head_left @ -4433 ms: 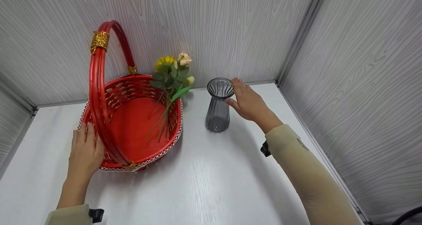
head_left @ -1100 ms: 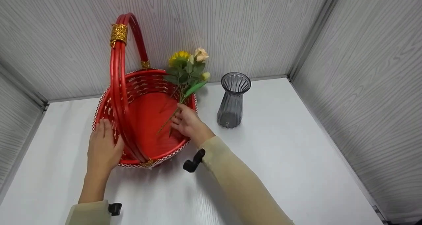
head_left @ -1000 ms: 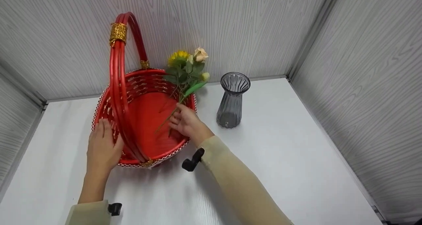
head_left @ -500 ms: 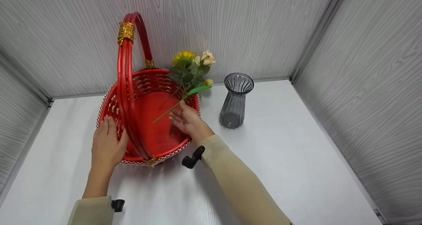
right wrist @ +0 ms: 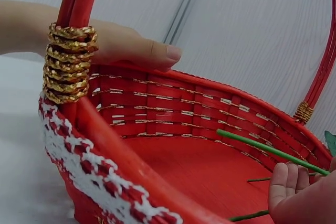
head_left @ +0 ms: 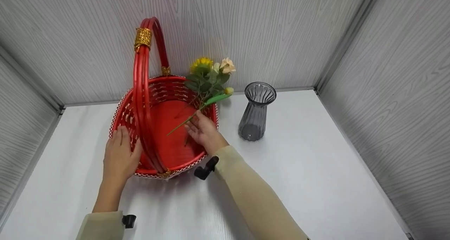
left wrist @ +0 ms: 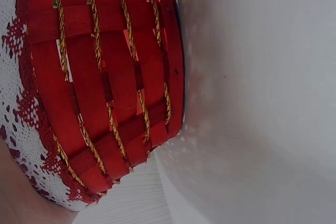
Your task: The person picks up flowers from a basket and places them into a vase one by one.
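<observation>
A red woven basket point(head_left: 191, 163) with a tall handle stands on the white table. My left hand point(head_left: 121, 159) rests on its left rim, fingers straight; the left wrist view shows the basket's outer wall point(left wrist: 115, 87) close up. Over the right side of the basket, my right hand point(head_left: 206, 131) pinches the green stem of a tulip point(head_left: 217, 99) with a yellowish bud. Its stem end point(right wrist: 262, 148) points left above the basket floor. Behind it, a sunflower point(head_left: 202, 64) and a pale peach rose point(head_left: 227, 65) lean on the right rim, their lower stems partly hidden by my right hand.
A ribbed grey glass vase point(head_left: 256, 117) stands upright on the table point(head_left: 316, 169), right of the basket. The basket's handle point(head_left: 141, 88) arches between my two hands. Grey wood-grain panels point(head_left: 281, 32) enclose the table behind and at both sides.
My right hand has gone from the vase rim to the flowers and taken hold of the tulip, whose stem has since swung to a flatter slant. The left hand stays on the basket rim.
</observation>
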The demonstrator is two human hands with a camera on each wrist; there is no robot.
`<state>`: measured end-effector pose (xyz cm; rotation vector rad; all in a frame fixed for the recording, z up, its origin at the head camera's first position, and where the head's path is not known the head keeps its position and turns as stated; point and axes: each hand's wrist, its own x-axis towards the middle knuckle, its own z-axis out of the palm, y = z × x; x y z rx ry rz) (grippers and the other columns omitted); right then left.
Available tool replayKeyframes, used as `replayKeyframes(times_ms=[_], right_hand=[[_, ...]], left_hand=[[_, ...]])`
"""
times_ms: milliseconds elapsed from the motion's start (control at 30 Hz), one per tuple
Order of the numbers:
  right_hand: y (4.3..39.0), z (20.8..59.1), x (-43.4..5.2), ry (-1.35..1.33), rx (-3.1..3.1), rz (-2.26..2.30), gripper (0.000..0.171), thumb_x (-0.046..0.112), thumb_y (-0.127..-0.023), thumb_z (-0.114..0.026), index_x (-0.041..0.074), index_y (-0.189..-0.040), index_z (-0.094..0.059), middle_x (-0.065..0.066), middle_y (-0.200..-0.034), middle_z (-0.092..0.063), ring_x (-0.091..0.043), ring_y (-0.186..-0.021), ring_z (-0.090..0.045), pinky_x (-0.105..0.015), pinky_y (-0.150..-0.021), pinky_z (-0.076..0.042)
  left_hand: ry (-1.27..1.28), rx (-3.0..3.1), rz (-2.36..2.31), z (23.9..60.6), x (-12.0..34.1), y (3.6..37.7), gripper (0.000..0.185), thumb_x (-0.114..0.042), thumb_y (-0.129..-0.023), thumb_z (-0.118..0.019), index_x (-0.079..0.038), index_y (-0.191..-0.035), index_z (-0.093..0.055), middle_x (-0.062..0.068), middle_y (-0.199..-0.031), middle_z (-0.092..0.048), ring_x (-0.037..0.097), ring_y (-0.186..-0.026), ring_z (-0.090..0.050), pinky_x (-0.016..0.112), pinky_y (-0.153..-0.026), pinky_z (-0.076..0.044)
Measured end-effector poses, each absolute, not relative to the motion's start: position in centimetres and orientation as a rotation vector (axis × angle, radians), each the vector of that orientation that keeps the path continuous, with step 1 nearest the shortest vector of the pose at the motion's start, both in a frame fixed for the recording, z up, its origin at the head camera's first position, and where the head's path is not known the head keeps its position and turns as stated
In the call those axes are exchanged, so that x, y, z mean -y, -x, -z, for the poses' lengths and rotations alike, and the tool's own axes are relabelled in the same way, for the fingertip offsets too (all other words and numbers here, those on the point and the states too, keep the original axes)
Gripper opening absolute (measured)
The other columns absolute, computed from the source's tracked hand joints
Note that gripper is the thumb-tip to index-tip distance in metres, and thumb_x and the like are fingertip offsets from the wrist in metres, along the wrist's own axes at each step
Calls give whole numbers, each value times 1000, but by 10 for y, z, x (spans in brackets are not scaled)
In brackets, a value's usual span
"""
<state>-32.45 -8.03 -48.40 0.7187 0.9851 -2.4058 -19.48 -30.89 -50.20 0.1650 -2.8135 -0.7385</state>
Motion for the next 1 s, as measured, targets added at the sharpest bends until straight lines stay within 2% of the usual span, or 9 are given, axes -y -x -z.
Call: replayKeyframes(times_ms=[100, 200, 433, 500, 567, 733, 867, 1000], right_hand=[[324, 485, 81, -734, -981, 2421, 14, 24, -103, -56, 11, -103, -62, -6, -94, -61, -23, -91, -59, -36, -83, -56], [324, 485, 81, -733, -971, 2430, 13, 22, -103, -56, 11, -107, -62, -6, -95, -61, -23, -96, -59, -38, -91, -55], [324, 486, 82, -700, -950, 2451, 29, 15, -103, -54, 8, -131, -59, -8, -109, -64, -27, -124, -54, -40, -106, -48], [324, 486, 83, -701, -936, 2468, 31, 13, -103, -54, 7, -134, -57, -9, -107, -64, -27, -122, -56, -40, -106, -48], [324, 486, 83, -698, -926, 2492, 30, 11, -103, -54, 7, -133, -56, -9, -101, -63, -25, -111, -59, -40, -105, -49], [324, 486, 86, -652, -915, 2562, 28, 7, -103, -53, 7, -130, -51, -8, -92, -59, -19, -86, -60, -37, -92, -55], [323, 486, 86, -585, -918, 2610, 30, 7, -104, -50, 7, -134, -46, -7, -93, -58, -19, -85, -59, -33, -84, -55], [321, 483, 84, -512, -943, 2637, 34, 8, -105, -48, 3, -138, -41, -7, -95, -57, -18, -85, -59, -32, -83, -55]], left_hand=[[-166, 2813, 741, 502, 309, 194, 74, -44, -104, -34, 9, -154, -21, 31, -159, -21, 49, -148, -17, 60, -121, -13], [-163, 2807, 739, 502, 309, 194, 73, -44, -104, -33, 9, -154, -21, 32, -159, -22, 49, -148, -18, 60, -121, -13], [-159, 2798, 741, 502, 309, 194, 73, -43, -104, -33, 9, -153, -22, 32, -159, -22, 50, -148, -19, 60, -121, -14], [-155, 2800, 744, 502, 308, 195, 73, -43, -104, -33, 9, -154, -22, 32, -159, -22, 49, -148, -19, 60, -121, -14], [-149, 2802, 742, 501, 308, 195, 73, -43, -104, -33, 9, -154, -22, 32, -159, -21, 49, -148, -18, 60, -121, -13], [-153, 2811, 730, 501, 308, 195, 73, -43, -104, -34, 9, -154, -21, 31, -159, -21, 49, -149, -17, 61, -121, -13], [-160, 2825, 721, 501, 307, 195, 72, -41, -104, -34, 10, -153, -21, 32, -159, -21, 50, -148, -17, 60, -121, -12], [-166, 2839, 715, 500, 307, 194, 72, -40, -104, -35, 10, -153, -20, 33, -159, -19, 50, -148, -15, 59, -122, -11]])
